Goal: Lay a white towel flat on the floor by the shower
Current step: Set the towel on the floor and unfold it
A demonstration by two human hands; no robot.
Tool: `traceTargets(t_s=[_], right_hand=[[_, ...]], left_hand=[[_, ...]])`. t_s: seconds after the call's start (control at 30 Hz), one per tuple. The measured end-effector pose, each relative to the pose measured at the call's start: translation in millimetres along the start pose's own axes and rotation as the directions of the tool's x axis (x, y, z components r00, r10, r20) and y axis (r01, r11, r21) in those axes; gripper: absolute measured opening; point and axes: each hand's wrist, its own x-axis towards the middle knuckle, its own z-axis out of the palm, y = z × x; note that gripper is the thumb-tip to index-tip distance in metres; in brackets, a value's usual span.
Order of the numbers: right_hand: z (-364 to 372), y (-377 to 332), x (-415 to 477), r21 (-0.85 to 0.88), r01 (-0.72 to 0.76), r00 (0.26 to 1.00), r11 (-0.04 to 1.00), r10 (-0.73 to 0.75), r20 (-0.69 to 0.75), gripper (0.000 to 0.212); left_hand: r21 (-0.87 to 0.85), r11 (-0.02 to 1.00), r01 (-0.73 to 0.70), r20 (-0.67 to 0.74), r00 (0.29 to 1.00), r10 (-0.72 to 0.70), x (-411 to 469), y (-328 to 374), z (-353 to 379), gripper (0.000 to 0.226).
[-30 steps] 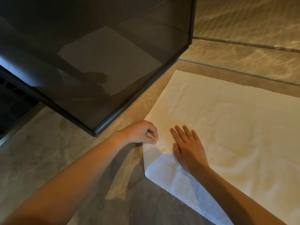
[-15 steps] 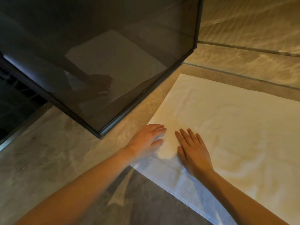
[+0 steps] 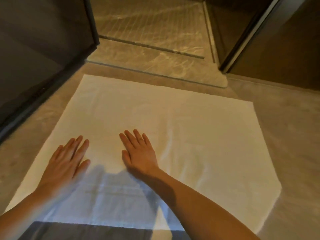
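Note:
The white towel (image 3: 199, 132) is spread out flat on the grey stone floor, its far edge close to the shower's raised threshold (image 3: 155, 70). A few soft wrinkles run through its middle and right part. My left hand (image 3: 69, 158) rests palm down on the towel near its left edge, fingers stretched out. My right hand (image 3: 138, 151) lies palm down on the towel near its middle, fingers spread. Neither hand holds anything. My own shadow covers the near part of the towel.
A dark glass shower panel (image 3: 43, 49) stands at the left, its bottom rail running diagonally beside the towel. Behind the threshold is the ribbed shower floor (image 3: 149, 23). A dark door frame (image 3: 242, 37) rises at the right. Bare grey floor (image 3: 285, 135) lies right of the towel.
My view has swung right, so the whole towel shows. The folded near-left corner is flattened. My left hand let go of the edge and lies flat; both hands slid toward the middle.

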Motion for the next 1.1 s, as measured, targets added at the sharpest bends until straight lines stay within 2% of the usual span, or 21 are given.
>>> traceTargets(t_s=[0.17, 0.37, 0.53, 0.73, 0.83, 0.9, 0.97, 1.1], right_hand=[[-1.4, 2.3, -3.5, -0.001, -0.003, 1.0, 1.0, 0.003, -0.001, 0.056], [-1.9, 3.8, -4.0, -0.011, -0.01, 0.999, 1.0, 0.01, -0.036, 0.056], [0.5, 3.0, -5.0, 0.023, -0.201, 0.974, 0.979, 0.202, -0.102, 0.06], [-8.5, 0.5, -1.4, -0.101, -0.195, 0.978, 0.976, 0.201, 0.05, 0.061], [-37.0, 5.4, -2.1, -0.069, -0.13, 0.984, 0.989, 0.138, 0.116, 0.057], [-68.6, 15.7, -6.5, 0.003, -0.086, 0.996, 0.996, 0.086, 0.032, 0.053], [-102.0, 34.4, -17.6, 0.06, -0.088, 0.991, 0.994, 0.093, -0.099, 0.046], [-142.2, 90.6, -60.1, 0.075, -0.291, 0.907, 0.954, 0.3, -0.294, 0.037]], left_hand=[[0.031, 1.0, 0.005, 0.049, 0.999, -0.007, 14.7, 13.6, -5.3, 0.067], [0.023, 0.995, -0.098, -0.047, 0.994, 0.099, 50.6, 70.4, -11.9, 0.07], [0.028, 0.988, -0.151, 0.019, 0.988, 0.151, 54.5, 95.1, -2.3, 0.074], [0.044, 0.989, -0.138, 0.068, 0.989, 0.134, 53.5, 95.3, -8.0, 0.075], [0.145, 0.98, -0.134, 0.075, 0.989, 0.124, 52.6, 100.8, -22.1, 0.078], [0.167, 0.974, -0.155, 0.021, 0.988, 0.153, 59.2, 114.1, -38.6, 0.077], [0.11, 0.973, -0.201, -0.036, 0.978, 0.206, 70.9, 141.6, -54.5, 0.07], [0.016, 0.927, -0.376, -0.119, 0.919, 0.375, 94.2, 218.0, -73.5, 0.058]])
